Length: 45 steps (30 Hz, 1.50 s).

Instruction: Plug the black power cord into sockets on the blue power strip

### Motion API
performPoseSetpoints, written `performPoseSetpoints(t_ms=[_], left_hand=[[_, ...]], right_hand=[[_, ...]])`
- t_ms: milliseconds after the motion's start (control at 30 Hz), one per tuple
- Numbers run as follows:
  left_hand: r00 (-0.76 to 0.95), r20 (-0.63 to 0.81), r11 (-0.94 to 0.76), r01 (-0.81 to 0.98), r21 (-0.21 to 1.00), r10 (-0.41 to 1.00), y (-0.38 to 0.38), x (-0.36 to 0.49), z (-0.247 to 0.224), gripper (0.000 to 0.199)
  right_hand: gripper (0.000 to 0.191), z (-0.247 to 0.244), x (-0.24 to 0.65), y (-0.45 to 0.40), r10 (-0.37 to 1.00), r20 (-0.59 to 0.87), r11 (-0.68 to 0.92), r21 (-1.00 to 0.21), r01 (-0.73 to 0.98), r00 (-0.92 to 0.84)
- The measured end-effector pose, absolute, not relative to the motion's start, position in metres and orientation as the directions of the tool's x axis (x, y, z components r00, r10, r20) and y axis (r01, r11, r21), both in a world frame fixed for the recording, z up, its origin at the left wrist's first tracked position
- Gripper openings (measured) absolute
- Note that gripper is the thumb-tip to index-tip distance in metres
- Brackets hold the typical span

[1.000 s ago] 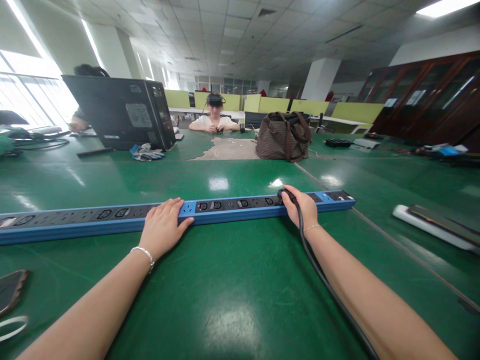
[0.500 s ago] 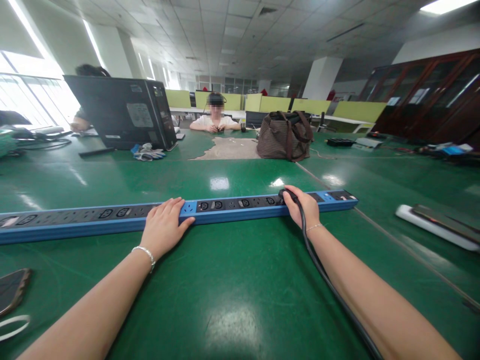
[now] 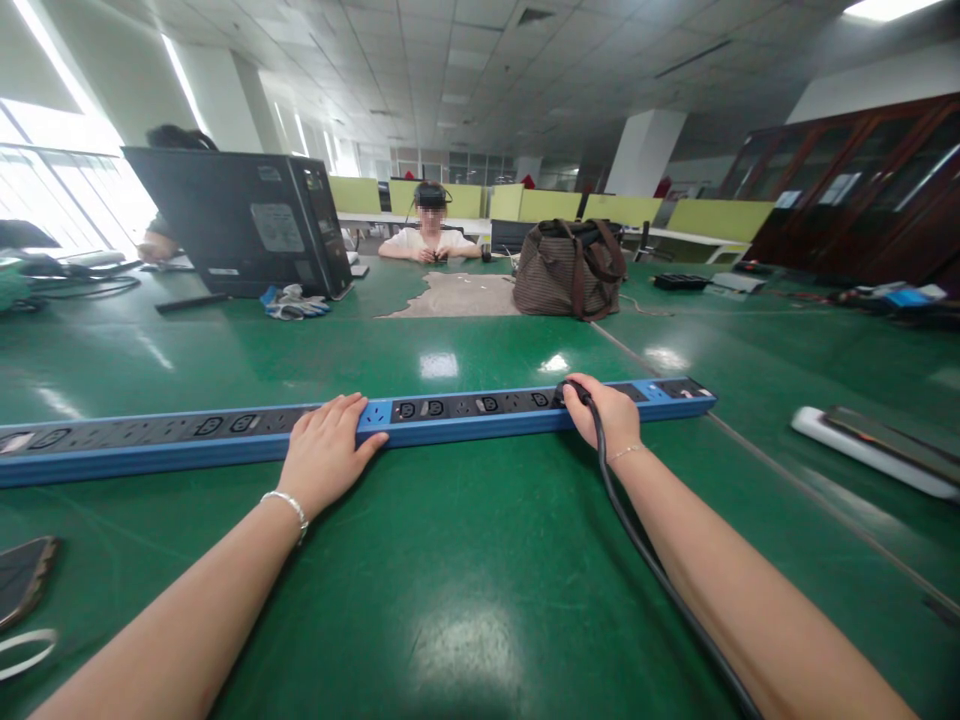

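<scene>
long blue strip [image 3: 450,428] across mid-frame, smooth black cord [image 3: 640,547] curving lower-right | your left hand [image 3: 325,452] draped palm-down over strip | your right hand [image 3: 609,418] apart, clamped on plug [image 3: 576,387]

Bright windows [image 3: 45,185] blaze at left; white pillar [image 3: 646,150] rises behind yellow-green partitions [image 3: 551,207]; dark wooden glass-doored cabinet [image 3: 862,185] lines right side; ceiling light [image 3: 891,8] glows overhead, upper right; green tabletop [image 3: 450,540] gleams below.

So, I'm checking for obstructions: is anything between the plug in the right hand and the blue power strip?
Nothing visible. The right hand holds the black plug at the blue power strip, though its grip hides whether it is seated. The left hand rests on the strip, left of the plug.
</scene>
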<state>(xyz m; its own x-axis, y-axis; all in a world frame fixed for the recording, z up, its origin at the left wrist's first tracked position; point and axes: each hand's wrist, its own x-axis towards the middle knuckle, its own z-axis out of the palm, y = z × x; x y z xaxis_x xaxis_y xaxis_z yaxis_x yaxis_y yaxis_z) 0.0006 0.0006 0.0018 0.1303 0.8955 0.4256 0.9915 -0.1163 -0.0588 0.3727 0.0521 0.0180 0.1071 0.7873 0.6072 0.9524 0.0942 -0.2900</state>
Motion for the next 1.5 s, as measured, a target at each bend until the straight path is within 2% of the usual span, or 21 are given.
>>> performPoseSetpoints(t_ms=[200,467,733,900,1067,1333,1500], left_hand=[[0.134,0.424,-0.116,0.991,-0.067,0.896,-0.001,0.002,0.004,0.057],[0.132,0.422,-0.106,0.991,-0.085,0.897,-0.001,0.002,0.004,0.057],[0.127,0.427,-0.104,0.992,-0.076,0.895,0.000,0.002,0.002,0.057],[0.127,0.433,-0.109,0.992,-0.066,0.892,-0.001,0.002,0.003,0.057],[0.132,0.436,-0.109,0.991,-0.076,0.890,-0.001,0.002,0.002,0.057],[0.137,0.441,-0.114,0.990,-0.077,0.887,0.000,0.001,0.002,0.057],[0.135,0.443,-0.117,0.991,-0.068,0.886,-0.001,0.002,0.003,0.057]], right_hand=[[0.030,0.014,0.374,0.051,0.752,0.658,0.152,-0.234,0.960,0.041],[0.034,0.008,0.377,0.044,0.708,0.696,0.224,-0.059,0.973,-0.121],[0.034,0.013,0.375,0.041,0.725,0.672,0.228,-0.032,0.973,-0.148],[0.035,0.012,0.374,0.040,0.754,0.652,0.161,-0.067,0.985,-0.078],[0.036,0.009,0.372,0.038,0.748,0.657,0.174,-0.055,0.983,-0.096],[0.037,0.005,0.369,0.039,0.777,0.629,0.110,-0.177,0.978,0.026],[0.042,-0.003,0.371,0.047,0.764,0.642,0.123,-0.247,0.961,0.067]])
